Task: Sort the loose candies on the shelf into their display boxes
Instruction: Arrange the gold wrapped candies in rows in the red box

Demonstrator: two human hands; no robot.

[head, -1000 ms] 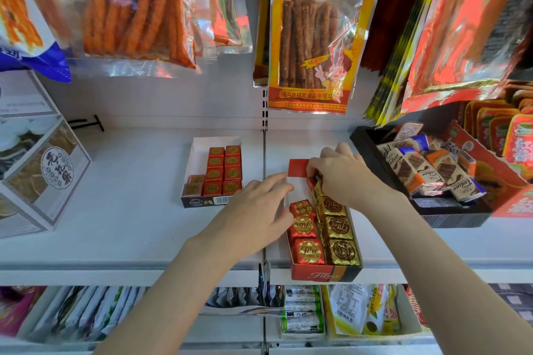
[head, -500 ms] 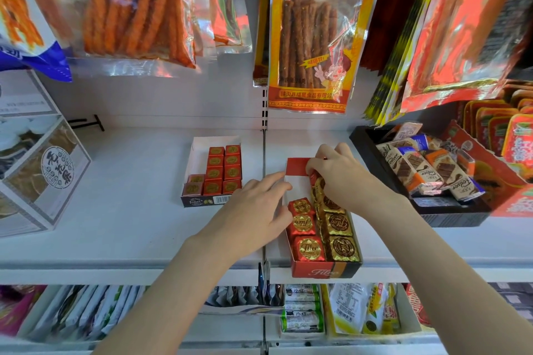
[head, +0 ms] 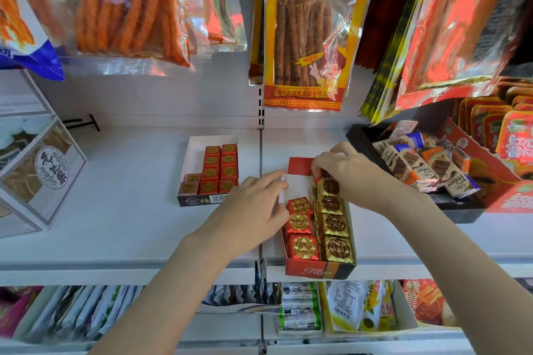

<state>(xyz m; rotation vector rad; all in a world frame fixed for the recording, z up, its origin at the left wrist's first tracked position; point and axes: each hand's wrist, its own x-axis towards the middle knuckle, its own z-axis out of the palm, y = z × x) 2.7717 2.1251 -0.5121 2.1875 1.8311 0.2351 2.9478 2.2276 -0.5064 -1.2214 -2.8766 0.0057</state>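
Both forearms reached in from the bottom of the view toward the red display box [head: 317, 271] at the front edge of the white shelf [head: 129, 210]. The left hand [head: 253, 210] lay at the box's 9 o'clock side, palm down, its fingers nearly straight and resting against the white inner wall and left rim, curled round nothing. The right hand [head: 349, 173] came in from 4 o'clock and hovered over the far end of the box, its fingers bent down and pinching a small red-wrapped candy [head: 316, 179] at the back of the right-hand row; most of that candy was hidden under the fingertips.

Inside the box the candies lay in two rows. Three red foil candies [head: 300, 225] with round gold seals filled the near part of the left row, leaving white cardboard bare behind them. Gold foil candies [head: 334, 222] with dark round seals ran along the right row, touching one another, from the front wall back to the right hand.

At 10 o'clock from the red box, well apart from it, stood a second display box [head: 199, 202] with white walls and a dark front, holding small red square candies [head: 220, 171] packed in two neat columns. At 2 o'clock sat a black tray [head: 357, 135] of wrapped chocolate bars [head: 415, 166].
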